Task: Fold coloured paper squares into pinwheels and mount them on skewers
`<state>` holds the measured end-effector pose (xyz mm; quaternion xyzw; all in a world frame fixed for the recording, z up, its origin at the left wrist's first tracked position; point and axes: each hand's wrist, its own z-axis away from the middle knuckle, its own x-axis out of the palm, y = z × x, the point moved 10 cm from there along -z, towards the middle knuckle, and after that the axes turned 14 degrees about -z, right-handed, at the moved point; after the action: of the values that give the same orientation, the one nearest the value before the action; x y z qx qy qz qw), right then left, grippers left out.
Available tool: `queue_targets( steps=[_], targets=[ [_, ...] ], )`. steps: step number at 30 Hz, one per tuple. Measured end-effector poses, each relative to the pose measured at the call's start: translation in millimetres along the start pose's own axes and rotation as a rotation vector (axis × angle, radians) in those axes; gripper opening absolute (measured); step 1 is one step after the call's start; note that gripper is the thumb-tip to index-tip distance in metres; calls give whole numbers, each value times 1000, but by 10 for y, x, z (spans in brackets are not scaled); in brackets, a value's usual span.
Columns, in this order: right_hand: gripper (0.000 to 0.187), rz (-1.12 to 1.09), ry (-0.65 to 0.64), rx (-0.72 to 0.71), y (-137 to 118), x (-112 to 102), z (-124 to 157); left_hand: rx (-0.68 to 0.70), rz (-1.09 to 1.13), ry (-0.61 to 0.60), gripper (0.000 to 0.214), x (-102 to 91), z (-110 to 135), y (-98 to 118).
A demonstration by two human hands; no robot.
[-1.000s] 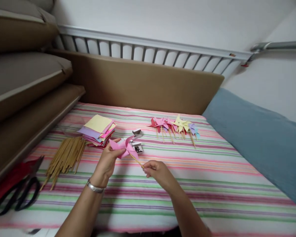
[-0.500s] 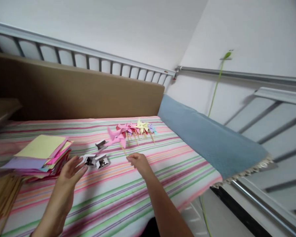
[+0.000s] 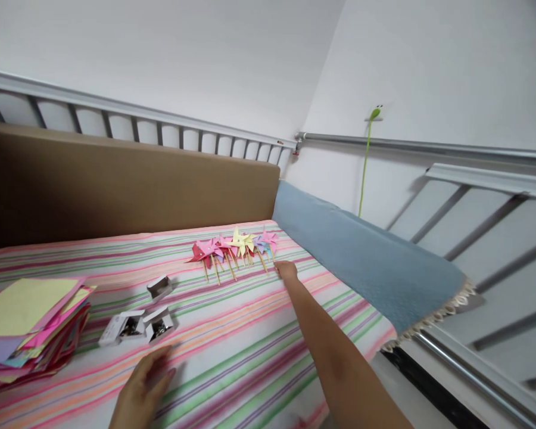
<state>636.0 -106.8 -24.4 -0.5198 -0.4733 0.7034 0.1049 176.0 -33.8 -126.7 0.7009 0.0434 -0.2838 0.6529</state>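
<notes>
My right hand (image 3: 286, 270) reaches to the far right end of a row of paper pinwheels. Its fingers are closed on the wooden stick of a pink pinwheel (image 3: 268, 238). Beside it lie red and pink pinwheels (image 3: 212, 247), a pale yellow pinwheel (image 3: 242, 241) and a lilac pinwheel (image 3: 259, 243), their sticks pointing toward me. My left hand (image 3: 145, 381) hovers low over the striped cloth with fingers apart and nothing in them. Just beyond it stand open small white boxes (image 3: 158, 325) holding small metal pieces.
A stack of coloured paper squares (image 3: 31, 316) sits at the left on the striped cloth (image 3: 232, 363). A brown board (image 3: 129, 185) runs along the back below a white radiator (image 3: 129, 125). Blue fabric (image 3: 361, 250) with a fringed edge covers the right side. A green cord (image 3: 365, 167) hangs from the wall.
My right hand has carried the pink pinwheel away to the right end of the row. My left hand has moved closer to me and rightward, and the view has shifted to the right.
</notes>
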Motion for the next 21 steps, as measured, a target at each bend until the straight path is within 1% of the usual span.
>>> queue_targets(
  steps=[2, 7, 10, 13, 15, 17, 19, 21],
  targets=[
    [29, 84, -50, 0, 1, 69, -129, -4, 16, -7, 48, -10, -17, -6],
    [29, 261, -128, 6, 73, 213, -357, -17, 8, -71, 46, 63, -13, -12],
    [30, 316, -147, 8, 114, 272, -436, -21, 12, -85, 44, 75, -2, -22],
    [32, 313, -132, 10, 139, 290, -471, -14, 13, -106, 42, 93, 14, -8],
    [32, 275, -95, 11, 155, 250, -462, 3, 13, -118, 40, 115, 23, 23],
    [31, 217, -41, 9, 172, 166, -412, 27, 24, -74, 38, 92, 24, 66],
    [30, 147, 14, -5, 185, 64, -302, 45, 54, -13, 36, 45, 31, 114],
    [32, 63, 57, -35, 186, -10, -116, 51, 91, 5, 33, 22, 67, 168]
  ],
)
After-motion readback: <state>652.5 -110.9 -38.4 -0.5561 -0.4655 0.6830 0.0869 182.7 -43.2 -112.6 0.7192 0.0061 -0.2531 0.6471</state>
